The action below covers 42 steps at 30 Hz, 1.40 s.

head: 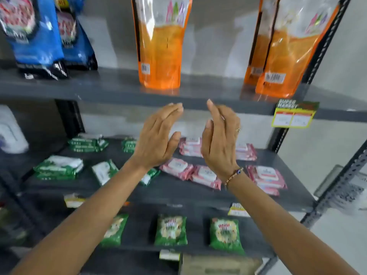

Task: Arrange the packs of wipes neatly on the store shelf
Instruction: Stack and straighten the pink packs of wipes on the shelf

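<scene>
While both bare hands, left hand and right hand, hover spread and empty: green foil wipe packs stacked; pink plastic wipe packs skewed, pending.

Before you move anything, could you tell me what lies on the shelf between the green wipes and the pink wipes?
Head view: your left hand hides most of it; where the green wipes and pink wipes nearly meet, nothing shows between.

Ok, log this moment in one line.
left hand open, empty | right hand open, empty | pink wipes unsorted | green wipes unsorted
</scene>
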### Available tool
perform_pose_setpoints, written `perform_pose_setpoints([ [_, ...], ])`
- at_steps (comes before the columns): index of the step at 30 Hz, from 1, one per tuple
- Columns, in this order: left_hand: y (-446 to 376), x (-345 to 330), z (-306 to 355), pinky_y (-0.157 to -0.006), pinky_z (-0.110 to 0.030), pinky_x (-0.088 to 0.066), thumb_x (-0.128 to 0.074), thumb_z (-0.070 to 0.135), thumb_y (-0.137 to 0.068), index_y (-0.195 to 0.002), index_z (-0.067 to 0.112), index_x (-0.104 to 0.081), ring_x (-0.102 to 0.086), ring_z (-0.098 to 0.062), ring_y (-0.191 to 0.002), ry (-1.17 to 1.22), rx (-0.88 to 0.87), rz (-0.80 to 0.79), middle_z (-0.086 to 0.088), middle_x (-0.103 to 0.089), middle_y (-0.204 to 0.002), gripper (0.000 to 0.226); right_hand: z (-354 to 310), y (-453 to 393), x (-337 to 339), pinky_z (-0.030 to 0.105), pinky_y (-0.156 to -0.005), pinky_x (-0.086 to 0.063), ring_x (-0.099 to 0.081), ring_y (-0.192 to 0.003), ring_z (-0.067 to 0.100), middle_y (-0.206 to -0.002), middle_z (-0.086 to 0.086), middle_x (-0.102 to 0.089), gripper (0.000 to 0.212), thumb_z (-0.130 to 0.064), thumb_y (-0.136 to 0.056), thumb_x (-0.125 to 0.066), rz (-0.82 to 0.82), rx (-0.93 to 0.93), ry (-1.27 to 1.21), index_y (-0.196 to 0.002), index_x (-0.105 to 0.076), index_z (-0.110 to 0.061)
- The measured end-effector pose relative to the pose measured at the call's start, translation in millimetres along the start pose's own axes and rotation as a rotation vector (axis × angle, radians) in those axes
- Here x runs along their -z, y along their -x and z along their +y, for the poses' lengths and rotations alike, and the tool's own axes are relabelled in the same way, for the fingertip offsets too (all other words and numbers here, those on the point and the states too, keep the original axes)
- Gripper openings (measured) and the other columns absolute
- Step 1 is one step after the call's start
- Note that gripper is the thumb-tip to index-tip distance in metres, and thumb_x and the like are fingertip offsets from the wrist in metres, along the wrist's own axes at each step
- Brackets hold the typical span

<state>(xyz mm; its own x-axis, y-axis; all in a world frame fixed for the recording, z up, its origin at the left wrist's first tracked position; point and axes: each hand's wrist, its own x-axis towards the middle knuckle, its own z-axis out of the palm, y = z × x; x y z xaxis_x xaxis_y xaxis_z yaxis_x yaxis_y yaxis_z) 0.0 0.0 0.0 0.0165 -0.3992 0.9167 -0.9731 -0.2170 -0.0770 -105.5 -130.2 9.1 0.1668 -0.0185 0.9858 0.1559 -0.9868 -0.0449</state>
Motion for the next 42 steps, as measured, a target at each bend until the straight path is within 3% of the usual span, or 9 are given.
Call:
perform_pose_setpoints([
  [4,91,-39,-5,-0.101,-0.034,-0.035,-0.043,0.019,-0.095,-0.129,-0.002,-0.046,-0.048,-0.03,-0.117,0.016,0.309,-0.225,-0.021,-0.056,-0.127,0.04,20,74,-9,0.041,-0.085,-0.045,-0.05,-0.099,0.024,-0.11,0.008,-0.051,0.018,-0.009,-0.094,-0.047,-0.212,-0.113,-0.065,-0.11,-0.054,-0.007],
  [8,178,-75,-8,-0.1,-0.033,-0.033,-0.042,0.018,-0.093,-0.126,-0.003,-0.053,-0.058,-0.036,-0.113,-0.036,0.467,-0.614,-0.02,-0.06,-0.124,0.041,68,129,-21,0.037,-0.089,-0.044,-0.055,-0.098,0.032,-0.107,0.015,-0.057,0.019,-0.006,-0.089,-0.051,-0.585,-0.421,-0.043,-0.106,-0.06,-0.003],
  [12,233,-88,-9,-0.105,-0.033,-0.027,-0.035,0.028,-0.094,-0.13,-0.002,-0.053,-0.055,-0.033,-0.121,-0.083,0.598,-0.846,-0.018,-0.058,-0.131,0.05,117,161,-35,0.04,-0.1,-0.037,-0.048,-0.112,0.038,-0.119,0.02,-0.052,0.041,-0.011,-0.082,-0.057,-0.961,-0.693,0.042,-0.121,-0.052,-0.001],
  [19,253,-103,-14,-0.117,-0.038,-0.009,-0.033,0.038,-0.095,-0.143,0.003,-0.036,-0.03,-0.029,-0.139,-0.213,0.605,-0.865,-0.014,-0.039,-0.149,0.06,161,179,-65,0.046,-0.117,-0.017,-0.011,-0.146,0.03,-0.156,0.013,-0.019,0.093,-0.041,-0.074,-0.072,-1.317,-0.797,0.062,-0.146,-0.021,-0.009],
  [25,254,-113,-16,-0.102,-0.044,-0.027,-0.017,0.045,-0.099,-0.129,0.005,-0.046,-0.04,-0.029,-0.125,-0.227,0.68,-0.815,-0.018,-0.059,-0.129,0.057,171,172,-76,0.045,-0.112,-0.022,-0.024,-0.137,0.036,-0.146,0.017,-0.029,0.102,-0.044,-0.069,-0.075,-1.454,-0.741,0.182,-0.145,-0.02,-0.005],
  [30,261,-118,-18,-0.099,-0.044,-0.031,-0.02,0.042,-0.099,-0.127,0.005,-0.046,-0.041,-0.028,-0.123,-0.267,0.644,-0.738,-0.018,-0.063,-0.124,0.053,193,154,-58,0.037,-0.081,-0.055,-0.06,-0.094,0.03,-0.102,0.013,-0.063,0.073,-0.058,-0.027,-0.064,-1.322,-0.979,0.252,-0.088,-0.063,-0.016],
  [35,269,-122,-20,-0.097,-0.044,-0.033,-0.023,0.04,-0.1,-0.125,0.004,-0.046,-0.043,-0.029,-0.12,-0.317,0.578,-0.667,-0.019,-0.064,-0.121,0.05,191,125,-86,0.039,-0.072,-0.06,-0.068,-0.083,0.025,-0.095,0.007,-0.067,0.077,-0.056,-0.033,-0.074,-1.103,-1.099,0.099,-0.096,-0.061,-0.015],
  [39,270,-123,-17,-0.099,-0.045,-0.03,-0.02,0.041,-0.099,-0.126,0.005,-0.046,-0.042,-0.029,-0.122,-0.319,0.595,-0.657,-0.019,-0.062,-0.124,0.052,157,106,-125,0.021,-0.061,-0.051,-0.059,-0.079,0.008,-0.087,-0.009,-0.055,0.059,-0.031,-0.059,-0.082,-1.158,-1.0,-0.09,-0.102,-0.043,-0.016],
  [42,269,-123,-17,-0.099,-0.044,-0.029,-0.02,0.04,-0.1,-0.127,0.005,-0.045,-0.041,-0.028,-0.122,-0.33,0.595,-0.652,-0.019,-0.062,-0.125,0.051,138,108,-155,0.029,-0.075,-0.054,-0.059,-0.091,0.016,-0.1,-0.004,-0.059,0.067,-0.039,-0.059,-0.079,-1.241,-0.866,-0.086,-0.112,-0.045,-0.016],
])
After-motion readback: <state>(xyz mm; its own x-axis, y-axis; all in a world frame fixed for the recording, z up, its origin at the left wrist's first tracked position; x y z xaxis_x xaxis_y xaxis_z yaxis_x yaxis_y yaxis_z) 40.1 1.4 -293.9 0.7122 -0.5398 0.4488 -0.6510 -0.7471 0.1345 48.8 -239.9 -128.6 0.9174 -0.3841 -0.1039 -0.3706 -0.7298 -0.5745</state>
